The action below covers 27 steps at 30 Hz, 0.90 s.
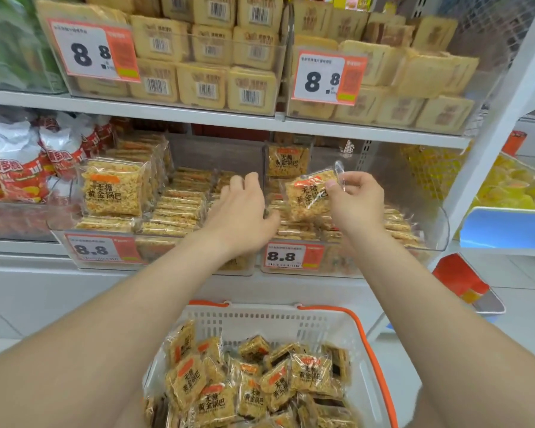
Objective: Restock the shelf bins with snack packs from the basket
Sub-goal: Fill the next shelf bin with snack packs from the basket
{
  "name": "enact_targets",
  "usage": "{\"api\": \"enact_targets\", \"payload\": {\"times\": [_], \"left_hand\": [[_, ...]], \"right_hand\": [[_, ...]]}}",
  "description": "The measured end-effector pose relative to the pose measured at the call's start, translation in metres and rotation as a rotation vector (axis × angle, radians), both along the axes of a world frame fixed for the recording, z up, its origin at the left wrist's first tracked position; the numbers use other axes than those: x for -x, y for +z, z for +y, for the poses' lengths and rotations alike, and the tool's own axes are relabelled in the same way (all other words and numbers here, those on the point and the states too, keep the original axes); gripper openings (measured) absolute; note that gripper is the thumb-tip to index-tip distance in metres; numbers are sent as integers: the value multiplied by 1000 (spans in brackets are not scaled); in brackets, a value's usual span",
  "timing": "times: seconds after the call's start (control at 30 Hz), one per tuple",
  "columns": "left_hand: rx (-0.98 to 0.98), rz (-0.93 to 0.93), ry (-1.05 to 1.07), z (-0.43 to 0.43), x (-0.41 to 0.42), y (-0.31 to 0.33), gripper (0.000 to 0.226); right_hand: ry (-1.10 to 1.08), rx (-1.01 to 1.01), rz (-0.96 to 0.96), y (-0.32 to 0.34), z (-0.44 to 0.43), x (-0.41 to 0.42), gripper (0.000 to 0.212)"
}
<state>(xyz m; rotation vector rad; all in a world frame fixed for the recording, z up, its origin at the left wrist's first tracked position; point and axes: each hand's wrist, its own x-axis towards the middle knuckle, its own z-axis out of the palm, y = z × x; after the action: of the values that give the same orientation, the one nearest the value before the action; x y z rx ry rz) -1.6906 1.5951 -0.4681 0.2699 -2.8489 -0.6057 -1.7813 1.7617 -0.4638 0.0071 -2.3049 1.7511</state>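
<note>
Shop shelf, middle row: right hand (355, 202) fingers clamp snack pack (309, 196) by its seal above right-end bin (430, 217) for placing; left hand (244, 208), fingers apart, likely steadies stacked packs (179, 208).

Snack pack (309, 196), centre: golden-yellow, orange label, black characters. Basket (331, 322), 6 o'clock: white lattice, orange rim. Price tag (286, 256): white, orange-red band, black digits. Bags (16, 171), 9 o'clock: red, silver-white. Cracker packs (204, 88), 12 o'clock: pale yellow, black barcodes. Tray (507, 227), 3 o'clock: blue.
</note>
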Motion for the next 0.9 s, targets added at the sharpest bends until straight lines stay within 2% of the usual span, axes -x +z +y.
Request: {"api": "enact_targets", "payload": {"times": [0.1, 0.3, 0.37, 0.5, 0.53, 0.63, 0.67, 0.7, 0.8, 0.9], "left_hand": [[-16, 5, 32, -4, 17, -8, 61], [86, 70, 27, -4, 29, -12, 30], [93, 108, 42, -3, 31, -12, 27], [-1, 126, 99, -8, 35, -10, 34], [-17, 131, 104, -9, 36, -10, 35], [-19, 128, 110, -9, 38, -13, 30], [-14, 133, 113, -9, 38, -14, 28], [-9, 139, 113, -9, 39, -14, 27], [-13, 148, 98, -10, 39, -15, 26], [-13, 151, 90, -10, 39, -15, 27]], "right_hand": [[-8, 109, -36, -6, -16, 25, 17], [-122, -23, -15, -4, -49, 68, 16], [-151, -54, -52, -2, -55, 76, 14], [-125, -120, -98, -5, -64, 77, 19], [-113, -146, -99, -6, -65, 76, 24], [-101, -228, -23, -5, -67, 75, 61], [-87, -271, 17, -7, -66, 75, 67], [-57, -339, 43, -8, -65, 74, 60], [65, -634, 3, -16, -64, 71, 13], [175, -695, -58, -16, -62, 66, 10]]}}
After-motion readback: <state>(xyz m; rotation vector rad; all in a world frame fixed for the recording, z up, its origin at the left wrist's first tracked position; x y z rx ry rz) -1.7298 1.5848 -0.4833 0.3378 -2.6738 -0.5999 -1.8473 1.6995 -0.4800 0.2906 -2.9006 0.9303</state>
